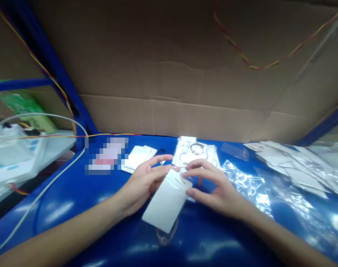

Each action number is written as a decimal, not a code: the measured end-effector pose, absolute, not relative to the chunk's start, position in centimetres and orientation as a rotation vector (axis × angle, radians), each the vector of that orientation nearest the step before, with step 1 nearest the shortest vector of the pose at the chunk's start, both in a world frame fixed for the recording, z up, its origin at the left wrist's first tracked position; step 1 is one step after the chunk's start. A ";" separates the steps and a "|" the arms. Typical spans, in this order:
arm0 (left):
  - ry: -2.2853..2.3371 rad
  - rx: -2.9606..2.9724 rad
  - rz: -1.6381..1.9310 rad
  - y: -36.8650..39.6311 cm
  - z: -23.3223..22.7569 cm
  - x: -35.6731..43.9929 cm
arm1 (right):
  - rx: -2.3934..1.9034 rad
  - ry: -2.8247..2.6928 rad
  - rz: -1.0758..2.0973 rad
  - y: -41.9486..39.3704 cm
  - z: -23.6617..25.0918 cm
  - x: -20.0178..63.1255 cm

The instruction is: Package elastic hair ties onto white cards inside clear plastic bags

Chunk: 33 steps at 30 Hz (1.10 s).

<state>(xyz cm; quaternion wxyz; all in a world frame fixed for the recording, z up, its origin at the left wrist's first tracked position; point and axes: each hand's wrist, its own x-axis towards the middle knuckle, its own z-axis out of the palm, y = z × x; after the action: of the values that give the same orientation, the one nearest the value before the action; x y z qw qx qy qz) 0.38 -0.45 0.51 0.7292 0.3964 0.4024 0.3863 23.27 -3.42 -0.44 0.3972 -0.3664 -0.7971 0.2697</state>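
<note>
A white card [166,202] with a slot near its top edge is held tilted above the blue tabletop. My left hand [142,181] grips it from the left side, its thumb at the upper edge and the other fingers partly behind. My right hand [210,183] closes on the upper right corner, with thumb and fingertips at the card's edge and slot. Below the card hangs a thin, pale loop [163,241], blurred, perhaps a cord or clear plastic. Behind my hands lie packs with ring-shaped items [197,149] in clear bags.
A stack of white cards [139,157] lies left of centre, beside a pixelated item [108,155]. Clear plastic bags [242,181] and a pile of white packs [294,163] lie right. White equipment [16,148] with a cable [50,181] stands left. Cardboard [169,81] walls the back.
</note>
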 end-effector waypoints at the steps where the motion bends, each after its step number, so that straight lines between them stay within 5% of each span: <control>1: 0.885 0.874 0.852 -0.5 0.4 0.4 | -0.911 -2.029 0.695 -3.4 -0.5 23.2; 22: 0.807 0.903 0.911 -0.7 0.5 0.8 | -1.092 -1.673 1.005 -3.5 -0.9 22.4; 29: 0.865 1.908 1.174 -2.0 -0.5 0.0 | -1.088 -1.398 1.092 -3.2 -0.7 22.5; 33: 0.928 2.252 1.033 -2.5 -0.8 -0.2 | -1.035 -1.451 1.102 -3.7 -0.3 22.1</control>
<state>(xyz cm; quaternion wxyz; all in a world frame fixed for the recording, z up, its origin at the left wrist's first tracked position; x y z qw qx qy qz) -0.16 -2.46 -0.77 0.2455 0.8250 0.3402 0.3785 22.14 -3.74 -0.26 0.4997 -0.4277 -0.6000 0.4554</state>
